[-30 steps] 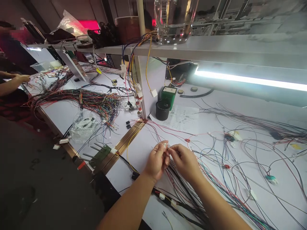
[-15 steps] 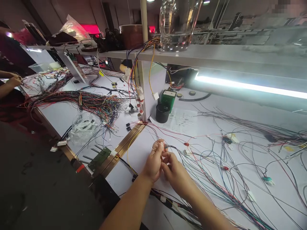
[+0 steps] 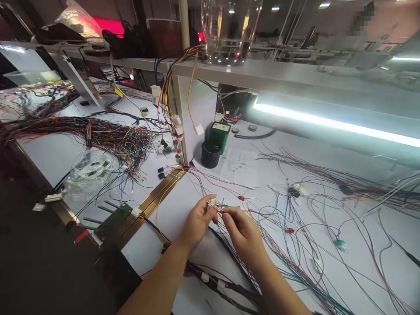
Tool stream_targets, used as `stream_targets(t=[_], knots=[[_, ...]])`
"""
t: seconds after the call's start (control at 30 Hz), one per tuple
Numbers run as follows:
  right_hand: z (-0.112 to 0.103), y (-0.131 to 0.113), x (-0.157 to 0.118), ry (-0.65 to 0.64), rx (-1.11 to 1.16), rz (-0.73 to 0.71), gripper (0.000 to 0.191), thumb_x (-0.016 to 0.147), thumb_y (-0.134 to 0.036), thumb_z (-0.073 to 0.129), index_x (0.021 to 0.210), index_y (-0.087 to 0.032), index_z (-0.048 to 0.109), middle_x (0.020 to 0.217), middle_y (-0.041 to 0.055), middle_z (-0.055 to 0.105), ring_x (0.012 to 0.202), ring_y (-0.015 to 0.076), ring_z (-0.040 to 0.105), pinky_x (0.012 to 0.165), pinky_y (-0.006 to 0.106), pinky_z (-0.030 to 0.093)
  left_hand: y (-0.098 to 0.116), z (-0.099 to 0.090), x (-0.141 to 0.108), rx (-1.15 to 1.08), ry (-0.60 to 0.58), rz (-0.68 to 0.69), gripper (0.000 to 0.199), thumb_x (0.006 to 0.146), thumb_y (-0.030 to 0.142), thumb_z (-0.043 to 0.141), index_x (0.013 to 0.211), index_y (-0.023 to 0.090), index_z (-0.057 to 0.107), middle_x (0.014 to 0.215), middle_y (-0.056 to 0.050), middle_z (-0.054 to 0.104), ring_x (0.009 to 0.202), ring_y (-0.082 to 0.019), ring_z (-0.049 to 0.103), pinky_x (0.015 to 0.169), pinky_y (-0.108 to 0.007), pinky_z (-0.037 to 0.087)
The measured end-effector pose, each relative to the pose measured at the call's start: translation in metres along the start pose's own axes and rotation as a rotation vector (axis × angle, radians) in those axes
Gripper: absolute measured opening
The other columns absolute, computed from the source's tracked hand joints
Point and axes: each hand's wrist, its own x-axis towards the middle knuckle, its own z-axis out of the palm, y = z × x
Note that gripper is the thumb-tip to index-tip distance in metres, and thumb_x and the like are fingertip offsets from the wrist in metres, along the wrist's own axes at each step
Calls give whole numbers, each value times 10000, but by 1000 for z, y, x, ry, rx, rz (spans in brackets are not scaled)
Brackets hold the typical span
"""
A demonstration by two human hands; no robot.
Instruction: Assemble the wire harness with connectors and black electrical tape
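My left hand pinches a small white connector between thumb and fingers, above the white tabletop. Close on its right, my right hand is closed, with thumb and forefinger pinched on a thin wire that runs toward the connector. The wire's end is too small to make out. Below both wrists lies a dark taped cable bundle with white tags. A bundle of green, red and blue wires spreads to the right of my right hand.
A black round container and a green box stand by the shelf post, near a printed sheet. At left lie a large wire bundle, a plastic bag and a green board with pins. A glass jar stands on the shelf.
My hands have moved slightly apart, and the white connector now shows in my left fingers. The view has turned a little to the right, so the surroundings sit further left.
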Motion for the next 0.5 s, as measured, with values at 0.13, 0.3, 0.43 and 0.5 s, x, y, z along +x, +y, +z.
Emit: stream_targets(t=[0.13, 0.3, 0.43, 0.5], knots=[[1, 20, -7, 111, -31, -99, 158, 926, -286, 484, 978, -239, 625, 885, 29, 689, 805, 161, 637, 738, 269, 492, -7, 3, -4, 400, 81, 167, 322, 829, 349, 627, 1126, 225, 625, 1028, -59, 639, 860, -181, 562, 825, -311, 415], [-3, 51, 13, 175, -17, 275, 349, 906, -451, 469, 1065, -193, 644, 1075, 85, 689, 1022, 240, 622, 884, 370, 474, -3, 7, 0, 26, 47, 40, 328, 866, 373, 588, 1142, 200, 553, 676, 22, 542, 621, -112, 504, 654, -257, 416], [-6, 61, 24, 32, 11, 308, 362, 916, -473, 441, 1016, -207, 664, 1040, 63, 702, 1002, 230, 623, 883, 353, 461, 2, 9, 4, -213, 76, -49, 321, 843, 358, 627, 1101, 183, 549, 715, 27, 521, 497, -45, 399, 520, -206, 343], [-6, 60, 23, 16, -26, 271, 348, 921, -453, 430, 1014, -207, 657, 1036, 64, 700, 996, 225, 621, 868, 342, 460, 2, 10, 5, -200, 115, -18, 325, 848, 395, 619, 1090, 189, 552, 709, 37, 497, 479, -35, 383, 493, -195, 320]])
